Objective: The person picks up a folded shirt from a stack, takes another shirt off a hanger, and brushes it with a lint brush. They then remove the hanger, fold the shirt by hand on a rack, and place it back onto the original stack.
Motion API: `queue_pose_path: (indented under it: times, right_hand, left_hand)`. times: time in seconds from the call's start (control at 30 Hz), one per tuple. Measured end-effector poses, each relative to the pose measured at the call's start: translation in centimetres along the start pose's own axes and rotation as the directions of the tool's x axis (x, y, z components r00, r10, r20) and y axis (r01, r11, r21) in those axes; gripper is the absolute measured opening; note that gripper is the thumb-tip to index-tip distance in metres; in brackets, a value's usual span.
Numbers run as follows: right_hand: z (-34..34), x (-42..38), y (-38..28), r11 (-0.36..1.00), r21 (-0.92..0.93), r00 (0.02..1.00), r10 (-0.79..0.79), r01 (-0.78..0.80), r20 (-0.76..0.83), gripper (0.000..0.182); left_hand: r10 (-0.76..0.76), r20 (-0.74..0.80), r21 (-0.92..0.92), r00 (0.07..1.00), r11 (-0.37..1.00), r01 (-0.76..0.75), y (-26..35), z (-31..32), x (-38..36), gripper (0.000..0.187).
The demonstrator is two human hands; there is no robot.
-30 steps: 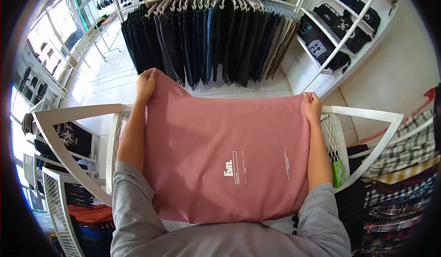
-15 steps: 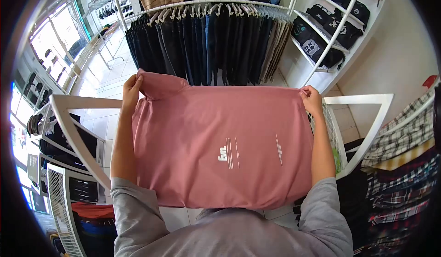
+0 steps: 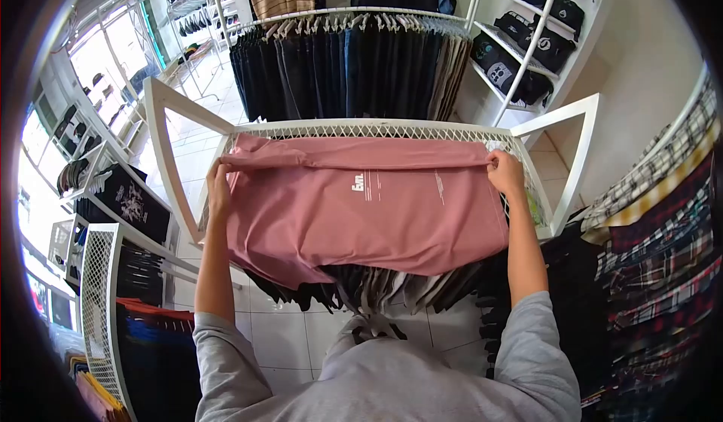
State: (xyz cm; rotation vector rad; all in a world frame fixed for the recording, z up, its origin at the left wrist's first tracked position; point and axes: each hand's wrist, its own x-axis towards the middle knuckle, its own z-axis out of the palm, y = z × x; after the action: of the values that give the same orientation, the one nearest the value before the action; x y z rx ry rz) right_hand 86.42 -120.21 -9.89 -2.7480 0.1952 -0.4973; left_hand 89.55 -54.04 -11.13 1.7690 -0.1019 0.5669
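A pink T-shirt (image 3: 361, 226) with small white print lies spread sideways over the white mesh-topped rack (image 3: 369, 128). Its far edge is folded over toward me in a long band. My left hand (image 3: 218, 181) pinches the left end of that fold. At the right end of the fold, my right hand (image 3: 504, 172) grips the cloth between thumb and fingers. The shirt's near edge hangs over the front of the rack, above dark garments (image 3: 376, 282) hanging below.
Behind the rack hangs a row of dark trousers (image 3: 339, 68). Bags and caps (image 3: 520, 53) fill shelves at the back right. Plaid shirts (image 3: 655, 249) hang close on the right. Another white mesh rack (image 3: 102, 294) with clothes stands at the left.
Both hands have lowered the raised shirt onto the rack and brought its far edge over toward me into a fold. The rack's mesh top now shows behind it.
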Motion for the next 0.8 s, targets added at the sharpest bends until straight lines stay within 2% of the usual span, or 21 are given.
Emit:
queue_pose_path:
  times: [0.03,0.07,0.1,0.13,0.17,0.27,0.37,0.4,0.47,0.5,0.57,0.6,0.63,0.67,0.7,0.73,0.8]
  right_hand:
    - [0.0,-1.0,-0.4,1.0,0.001,1.0,-0.004,0.004,-0.002,0.026]
    - [0.4,-2.3,-1.0,0.995,-0.099,0.999,-0.028,0.026,-0.018,0.033]
    - [0.6,-3.0,-2.0,0.979,-0.199,0.998,-0.054,0.046,-0.035,0.039]
    - [0.7,-2.9,-3.2,0.992,-0.129,0.998,-0.004,0.012,0.055,0.048]
    - [1.3,-3.6,-4.7,0.989,-0.121,0.993,-0.096,0.088,-0.064,0.044]
    - [4.1,-3.2,-9.7,0.956,0.132,0.965,-0.253,0.261,-0.073,0.034]
    - [7.6,-2.7,-17.2,0.853,0.336,0.916,-0.385,0.4,-0.115,0.028]
    - [8.9,-2.2,-19.9,0.84,0.341,0.905,-0.41,0.422,-0.112,0.028]
    - [11.7,-1.4,-25.1,0.779,0.498,0.903,-0.429,0.38,-0.02,0.031]
    - [13.3,-0.9,-27.6,0.765,0.504,0.889,-0.457,0.402,-0.015,0.031]
    - [16.3,0.1,-32.5,0.678,0.712,0.91,-0.39,0.18,0.143,0.041]
    - [17.2,0.8,-34.6,0.714,0.694,0.901,-0.359,0.097,0.243,0.052]
    - [18.2,1.1,-36.6,0.71,0.694,0.885,-0.392,0.119,0.25,0.052]
    - [19.2,1.0,-38.1,0.711,0.686,0.896,-0.392,0.152,0.208,0.057]
    - [20.0,0.8,-39.1,0.713,0.678,0.907,-0.387,0.179,0.168,0.063]
    - [22.2,1.1,-39.7,0.65,0.712,0.904,-0.424,0.265,0.05,0.066]
    - [23.5,1.6,-39.1,0.612,0.759,0.902,-0.425,0.223,0.077,0.065]
  left_hand:
    - [-0.023,-0.009,0.032,1.0,0.999,0.023,0.0,0.2,-1.1,0.025]
    - [-0.089,0.0,-0.028,0.996,0.996,0.089,-2.9,-0.2,-1.4,0.025]
    - [-0.008,-0.123,0.2,0.992,0.979,0.033,-4.8,-0.2,-1.9,0.021]
    - [0.007,-0.112,0.135,0.994,0.991,0.008,-3.2,0.3,-2.7,0.019]
    - [0.023,-0.102,0.07,0.995,0.997,-0.016,-1.7,1.0,-3.2,0.017]
    - [0.032,-0.033,0.002,0.999,0.999,-0.032,-2.9,1.3,-2.6,0.013]
    - [0.004,-0.002,0.106,1.0,0.994,-0.003,-3.2,0.9,-2.9,0.018]
    - [-0.003,-0.024,0.086,1.0,0.996,0.005,-3.6,1.0,-2.8,0.021]
    - [-0.032,-0.052,0.042,0.998,0.999,0.034,-3.9,1.2,-3.3,0.025]
    - [-0.049,-0.059,0.016,0.997,0.999,0.05,-3.6,1.4,-3.4,0.027]
    - [-0.005,-0.119,0.063,0.993,0.998,0.012,-3.4,2.0,-3.7,0.027]
    - [0.003,-0.091,0.081,0.996,0.997,0.005,-2.8,1.8,-3.7,0.028]
    - [0.007,-0.063,0.097,0.998,0.995,0.0,-2.5,1.6,-3.7,0.028]
    - [0.021,-0.079,0.036,0.997,0.999,-0.018,-2.6,1.8,-3.8,0.025]
    - [-0.025,-0.013,0.001,1.0,1.0,0.025,-3.0,1.5,-3.9,0.023]
    - [-0.026,-0.021,-0.013,0.999,1.0,0.026,-3.7,1.5,-3.9,0.021]
    - [-0.025,-0.03,-0.018,0.999,1.0,0.025,-4.5,1.5,-4.0,0.02]
